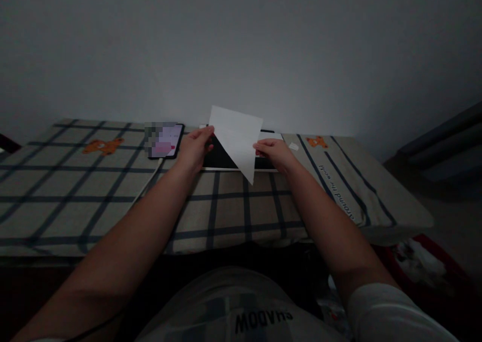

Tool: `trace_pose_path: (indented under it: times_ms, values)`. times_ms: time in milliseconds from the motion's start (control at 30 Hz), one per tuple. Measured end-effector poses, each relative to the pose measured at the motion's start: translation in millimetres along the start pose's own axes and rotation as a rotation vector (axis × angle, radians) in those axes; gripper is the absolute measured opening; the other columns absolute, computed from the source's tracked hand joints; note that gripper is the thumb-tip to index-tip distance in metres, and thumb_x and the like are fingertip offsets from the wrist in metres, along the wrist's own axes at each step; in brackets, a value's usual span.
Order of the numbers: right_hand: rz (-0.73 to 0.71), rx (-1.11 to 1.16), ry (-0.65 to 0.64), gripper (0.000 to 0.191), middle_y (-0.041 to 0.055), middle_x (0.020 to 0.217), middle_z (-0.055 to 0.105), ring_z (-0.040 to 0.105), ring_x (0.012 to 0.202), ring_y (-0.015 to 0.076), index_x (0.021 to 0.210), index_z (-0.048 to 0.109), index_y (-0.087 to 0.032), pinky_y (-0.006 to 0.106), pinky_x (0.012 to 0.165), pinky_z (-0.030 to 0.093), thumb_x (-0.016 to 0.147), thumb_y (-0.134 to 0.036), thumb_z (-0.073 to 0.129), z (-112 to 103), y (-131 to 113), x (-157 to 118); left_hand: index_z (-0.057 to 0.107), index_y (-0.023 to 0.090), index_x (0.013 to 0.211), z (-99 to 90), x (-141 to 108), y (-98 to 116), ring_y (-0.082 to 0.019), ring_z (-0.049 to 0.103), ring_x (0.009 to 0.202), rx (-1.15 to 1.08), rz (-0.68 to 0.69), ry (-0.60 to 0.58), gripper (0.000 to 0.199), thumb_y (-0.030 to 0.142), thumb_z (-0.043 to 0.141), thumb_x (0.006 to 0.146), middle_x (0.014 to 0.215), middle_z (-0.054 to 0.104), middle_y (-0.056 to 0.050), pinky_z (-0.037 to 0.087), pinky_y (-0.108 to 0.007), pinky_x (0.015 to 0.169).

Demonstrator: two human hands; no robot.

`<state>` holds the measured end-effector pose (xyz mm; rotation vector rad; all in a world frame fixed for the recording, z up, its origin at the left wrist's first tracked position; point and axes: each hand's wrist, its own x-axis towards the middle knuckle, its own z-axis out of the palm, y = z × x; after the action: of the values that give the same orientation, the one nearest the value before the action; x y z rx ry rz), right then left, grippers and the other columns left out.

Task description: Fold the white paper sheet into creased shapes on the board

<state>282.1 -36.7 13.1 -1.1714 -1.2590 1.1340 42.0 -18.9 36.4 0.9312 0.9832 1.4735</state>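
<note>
A white sheet of paper (237, 133) is held up above the table, slanted so that one pointed corner hangs down toward me. My left hand (196, 148) pinches its left edge between thumb and fingers. On the right edge, my right hand (274, 152) grips it the same way. Beneath the paper lies a flat black item with white edges (222, 155), partly covered by the sheet and my hands; I cannot make out what it is.
A checked cloth (229, 206) covers the table, which stands against a grey wall. Left of my hands lies a phone (171, 143) with its screen lit and a white cable attached. A small white scrap (293, 146) is at the right. A red container (448, 266) stands below.
</note>
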Motion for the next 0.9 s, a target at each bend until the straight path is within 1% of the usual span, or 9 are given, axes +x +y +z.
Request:
trace_pose_path:
  times_ms: [67, 200, 300, 400, 567, 667, 767, 833, 900]
  values:
    - [0.028, -0.002, -0.009, 0.013, 0.0008, 0.071, 0.07, 0.059, 0.067, 0.0124, 0.071, 0.073, -0.02, 0.029, 0.071, 0.048, 0.071, -0.029, 0.083, 1.2, -1.9, -1.7, 0.071, 0.015, 0.078, 0.5, -0.4, -2.3, -0.007, 0.056, 0.066, 0.032, -0.007, -0.008, 0.017, 0.022, 0.084, 0.071, 0.08, 0.067, 0.0, 0.043, -0.017, 0.057]
    - [0.047, 0.01, -0.017, 0.016, 0.0004, 0.069, 0.069, 0.059, 0.066, 0.0121, 0.073, 0.072, -0.019, 0.027, 0.065, 0.045, 0.068, -0.03, 0.084, 0.5, -4.9, -3.5, 0.069, 0.014, 0.071, 0.6, 2.8, -3.6, -0.006, 0.054, 0.063, 0.036, -0.005, 0.024, 0.014, 0.014, 0.082, 0.068, 0.073, 0.064, 0.002, 0.042, -0.016, 0.055]
    - [0.014, 0.008, -0.002, 0.02, -0.0008, 0.067, 0.066, 0.057, 0.063, 0.0105, 0.075, 0.073, -0.019, 0.025, 0.059, 0.04, 0.07, -0.035, 0.082, -1.4, -5.0, -2.7, 0.069, 0.014, 0.069, 0.9, 3.8, -3.1, -0.006, 0.054, 0.063, 0.031, 0.011, 0.015, 0.013, 0.014, 0.082, 0.068, 0.072, 0.064, 0.002, 0.042, -0.016, 0.055]
    - [-0.016, 0.036, 0.044, 0.023, -0.0028, 0.063, 0.062, 0.051, 0.058, 0.0087, 0.079, 0.074, -0.019, 0.024, 0.055, 0.036, 0.072, -0.041, 0.081, -1.7, -6.1, -2.1, 0.069, 0.014, 0.07, 1.3, 3.2, -3.1, -0.006, 0.055, 0.064, 0.012, 0.03, -0.008, 0.015, 0.016, 0.083, 0.066, 0.074, 0.065, 0.001, 0.042, -0.016, 0.055]
    - [-0.074, 0.099, 0.109, 0.028, -0.0062, 0.054, 0.056, 0.044, 0.051, 0.0069, 0.078, 0.074, -0.019, 0.023, 0.052, 0.034, 0.065, -0.041, 0.085, 1.6, -12.0, -4.2, 0.067, 0.016, 0.071, 1.0, 2.0, -2.8, -0.007, 0.056, 0.063, -0.019, 0.051, -0.041, 0.023, 0.021, 0.088, 0.063, 0.073, 0.064, 0.002, 0.043, -0.016, 0.055]
    - [-0.13, 0.08, 0.151, 0.027, -0.0064, 0.053, 0.056, 0.045, 0.049, 0.0073, 0.078, 0.074, -0.02, 0.024, 0.051, 0.036, 0.066, -0.042, 0.084, 2.5, -14.4, -5.3, 0.066, 0.017, 0.071, 0.9, 0.6, -0.8, -0.006, 0.053, 0.059, -0.046, 0.077, -0.091, 0.026, 0.029, 0.089, 0.067, 0.067, 0.059, 0.003, 0.042, -0.015, 0.052]
    - [-0.219, 0.025, 0.196, 0.026, -0.0052, 0.054, 0.059, 0.049, 0.051, 0.0093, 0.079, 0.073, -0.021, 0.026, 0.053, 0.041, 0.071, -0.044, 0.082, 2.8, -16.9, -7.1, 0.065, 0.018, 0.073, 1.8, -1.7, 3.2, -0.005, 0.05, 0.055, -0.075, 0.136, -0.121, 0.027, 0.03, 0.089, 0.068, 0.064, 0.056, 0.005, 0.038, -0.014, 0.047]
    - [-0.293, 0.0, 0.224, 0.028, -0.0033, 0.058, 0.064, 0.054, 0.054, 0.0108, 0.083, 0.073, -0.021, 0.028, 0.057, 0.047, 0.073, -0.047, 0.081, 3.5, -19.7, -9.8, 0.064, 0.02, 0.076, 2.8, -3.9, 7.2, -0.005, 0.05, 0.053, -0.085, 0.174, -0.137, 0.027, 0.028, 0.089, 0.068, 0.064, 0.056, 0.006, 0.037, -0.014, 0.045]
    - [-0.375, -0.007, 0.247, 0.03, -0.0004, 0.067, 0.07, 0.061, 0.059, 0.0126, 0.086, 0.072, -0.022, 0.031, 0.064, 0.052, 0.076, -0.05, 0.078, 4.7, -23.1, -13.4, 0.063, 0.02, 0.077, 3.5, -6.9, 12.0, -0.005, 0.05, 0.051, -0.091, 0.199, -0.17, 0.027, 0.028, 0.089, 0.07, 0.064, 0.058, 0.006, 0.037, -0.015, 0.044]
